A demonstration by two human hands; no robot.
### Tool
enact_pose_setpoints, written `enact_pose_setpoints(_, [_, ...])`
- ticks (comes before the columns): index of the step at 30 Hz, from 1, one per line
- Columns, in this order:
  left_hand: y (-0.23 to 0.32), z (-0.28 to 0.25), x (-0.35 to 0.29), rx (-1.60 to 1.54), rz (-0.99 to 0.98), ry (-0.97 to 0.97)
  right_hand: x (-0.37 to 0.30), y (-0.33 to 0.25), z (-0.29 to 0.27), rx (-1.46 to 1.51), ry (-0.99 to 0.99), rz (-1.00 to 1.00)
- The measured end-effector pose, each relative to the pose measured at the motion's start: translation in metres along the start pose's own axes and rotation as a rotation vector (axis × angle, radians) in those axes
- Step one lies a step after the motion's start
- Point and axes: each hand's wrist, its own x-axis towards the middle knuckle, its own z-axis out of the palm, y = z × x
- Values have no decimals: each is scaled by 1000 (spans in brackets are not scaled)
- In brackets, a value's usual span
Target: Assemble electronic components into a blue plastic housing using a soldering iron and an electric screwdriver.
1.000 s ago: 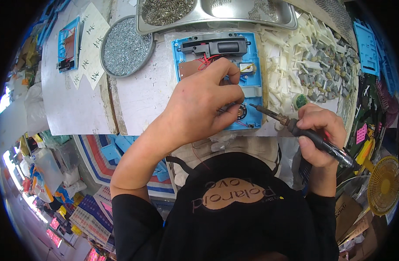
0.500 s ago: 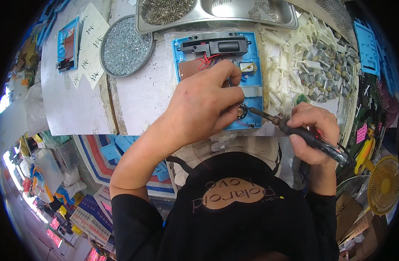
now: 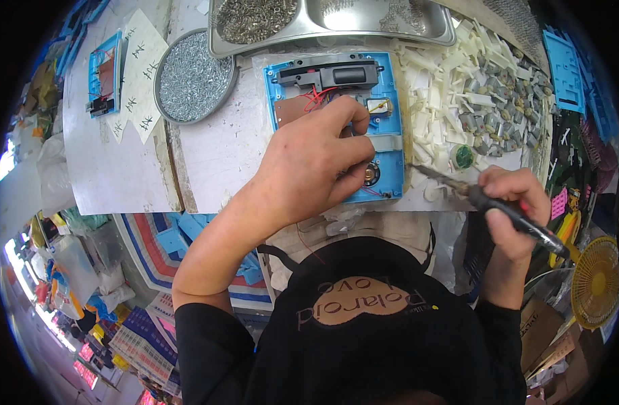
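A blue plastic housing (image 3: 392, 88) lies on the table in front of me, with a black module (image 3: 333, 74), red wires (image 3: 314, 100), a brown board (image 3: 287, 111) and a small round speaker (image 3: 371, 175) inside. My left hand (image 3: 316, 152) rests over the housing with its fingers bent and pressed together near the speaker; whatever they pinch is hidden beneath them. In my right hand (image 3: 515, 206) is a soldering iron (image 3: 502, 217) with a black handle. Its tip points left over the white parts, just right of the housing and apart from it.
A round tray of screws (image 3: 196, 77) stands left of the housing, and a metal compartment tray (image 3: 329, 37) with small parts stands behind it. White plastic pieces and small grey motors (image 3: 488, 121) pile up at right, beside a green solder coil (image 3: 462, 156). A yellow fan (image 3: 595, 283) is at far right.
My right hand has drawn the soldering iron to the right, so its tip has left the speaker area. The left hand keeps its place on the housing.
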Motion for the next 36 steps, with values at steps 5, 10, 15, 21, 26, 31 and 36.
enact_pose_setpoints(5, [2,-4,3,-23,-18,-50,-33,6,-56,41,346,46])
enact_pose_setpoints(10, [6,-8,0,64,37,-53,-67,4,-141,145,697,-75])
enact_pose_setpoints(15, [14,-7,-2,80,15,-5,-104,-6,-219,160,1088,-265])
enact_pose_setpoints(21, [11,-4,-7,105,29,36,-83,18,-261,-128,1281,-128])
enact_pose_setpoints(26, [-4,-5,-9,151,101,9,-72,46,-300,34,1258,189])
enact_pose_setpoints(31, [-3,-17,-13,34,99,62,-109,65,-315,531,1052,105])
enact_pose_setpoints(36, [-6,-15,-20,-61,20,160,-135,70,-386,27,1015,138])
